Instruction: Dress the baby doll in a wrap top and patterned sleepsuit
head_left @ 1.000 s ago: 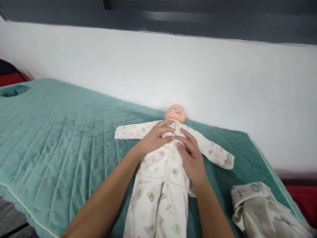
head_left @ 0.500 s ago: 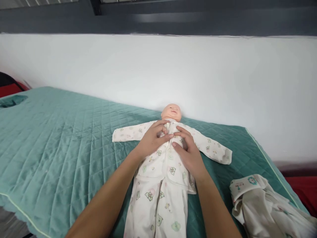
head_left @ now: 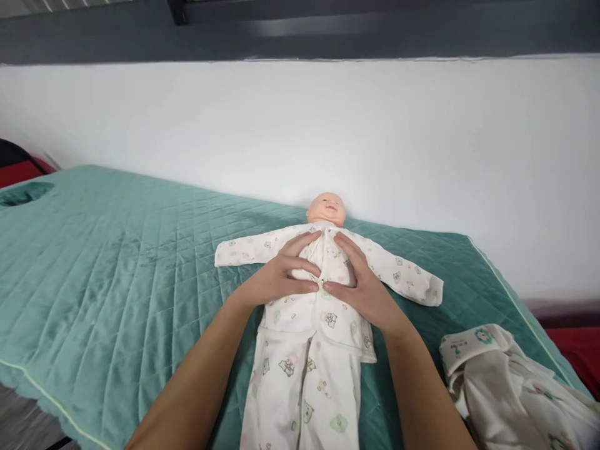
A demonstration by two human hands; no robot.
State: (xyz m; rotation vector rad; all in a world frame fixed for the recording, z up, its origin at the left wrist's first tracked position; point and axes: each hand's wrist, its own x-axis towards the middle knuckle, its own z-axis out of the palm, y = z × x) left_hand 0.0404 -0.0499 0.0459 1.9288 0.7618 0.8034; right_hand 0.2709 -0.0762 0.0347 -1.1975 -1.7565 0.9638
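A baby doll lies on its back, dressed in a white long-sleeved shirt and matching trousers with small bear prints. Both arms of the doll are stretched out sideways. My left hand rests on the left of the chest, fingers spread, its thumb and one fingertip close to a button on the front seam. On the other side, my right hand lies with its fingers apart on the shirt, thumb tip beside the same button. The fabric is creased between the hands.
A green quilted cover spreads under the doll, against a white wall. Crumpled pale printed cloth lies at the right front. Something red shows past the right edge, and a dark bar runs above the wall.
Both hands have slid down the shirt front, from the upper chest to the lower button. Their fingers are more spread, and the thumbs now meet near that button.
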